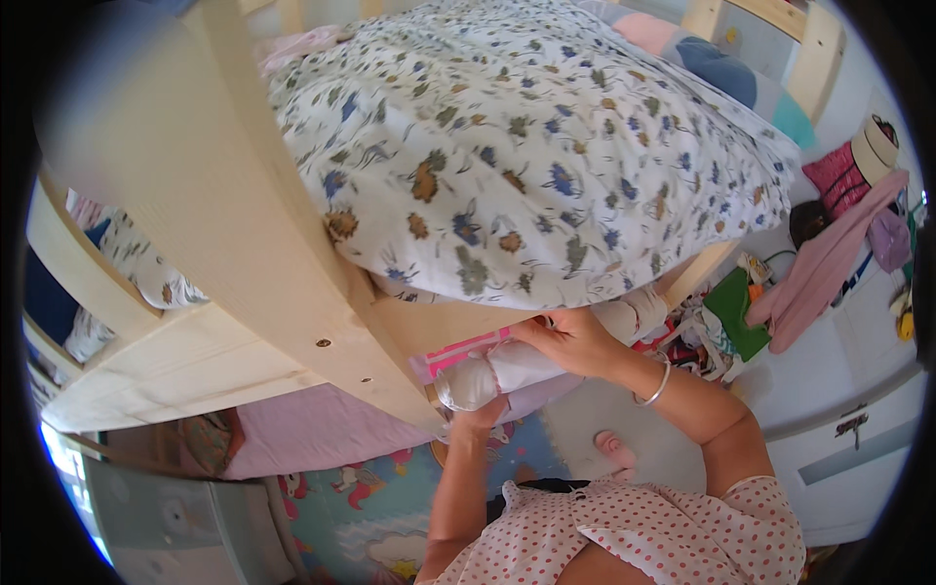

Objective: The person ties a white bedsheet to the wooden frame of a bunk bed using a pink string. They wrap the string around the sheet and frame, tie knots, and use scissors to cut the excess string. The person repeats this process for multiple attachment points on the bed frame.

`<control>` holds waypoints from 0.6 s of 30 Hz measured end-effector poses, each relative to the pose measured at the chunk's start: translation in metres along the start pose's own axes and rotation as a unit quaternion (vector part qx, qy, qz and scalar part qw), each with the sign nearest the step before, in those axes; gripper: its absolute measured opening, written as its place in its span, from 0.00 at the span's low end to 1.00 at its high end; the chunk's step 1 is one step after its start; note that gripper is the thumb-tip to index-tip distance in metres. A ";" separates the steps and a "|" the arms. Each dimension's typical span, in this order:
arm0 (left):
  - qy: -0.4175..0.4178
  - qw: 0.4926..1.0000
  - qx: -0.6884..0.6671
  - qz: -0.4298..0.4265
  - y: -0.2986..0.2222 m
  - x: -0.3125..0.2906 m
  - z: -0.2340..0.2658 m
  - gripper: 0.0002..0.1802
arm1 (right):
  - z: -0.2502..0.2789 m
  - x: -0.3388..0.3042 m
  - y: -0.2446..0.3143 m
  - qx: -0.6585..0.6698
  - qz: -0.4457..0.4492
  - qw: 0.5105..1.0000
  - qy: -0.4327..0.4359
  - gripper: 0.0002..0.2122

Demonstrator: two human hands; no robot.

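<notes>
Left hand [478, 417] grips one white roll [524, 367], right hand [575, 341] near one quilt [546, 185].

Colourful mat [336, 531] on floor [582, 414]; pink cloth [829, 263] near purple bag [889, 241]; white door [829, 441].

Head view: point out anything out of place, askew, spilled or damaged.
The clutter to the right looks untidy: a green item lies among jumbled things. The floral bedding bulges over the wooden bed frame, rumpled rather than flat. No spill or damage stands out.
</notes>
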State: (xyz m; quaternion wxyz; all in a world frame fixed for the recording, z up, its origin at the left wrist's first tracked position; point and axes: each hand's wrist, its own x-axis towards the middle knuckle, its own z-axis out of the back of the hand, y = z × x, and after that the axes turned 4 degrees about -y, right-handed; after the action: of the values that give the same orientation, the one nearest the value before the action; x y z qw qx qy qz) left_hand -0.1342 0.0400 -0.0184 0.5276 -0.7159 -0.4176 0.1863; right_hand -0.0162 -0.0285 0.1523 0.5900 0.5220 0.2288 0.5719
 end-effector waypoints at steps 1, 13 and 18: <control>0.032 0.997 0.073 0.010 0.004 -0.009 0.003 0.09 | -0.001 0.004 0.000 -0.037 0.055 0.998 -0.004 0.08; 0.167 0.918 0.223 0.282 -0.143 -0.059 0.178 0.14 | -0.008 0.047 -0.051 -0.215 0.045 0.976 0.004 0.11; 0.073 0.983 -0.027 0.168 -0.107 0.046 0.141 0.18 | -0.019 0.036 -0.009 -0.213 0.017 0.975 -0.061 0.11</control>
State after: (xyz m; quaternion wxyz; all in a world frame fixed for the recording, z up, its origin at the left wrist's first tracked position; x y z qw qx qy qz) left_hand -0.2502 0.1708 0.0346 0.4978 -0.8018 -0.2567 0.2084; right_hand -0.0203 0.0133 0.1501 0.6909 0.4220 0.0561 0.5843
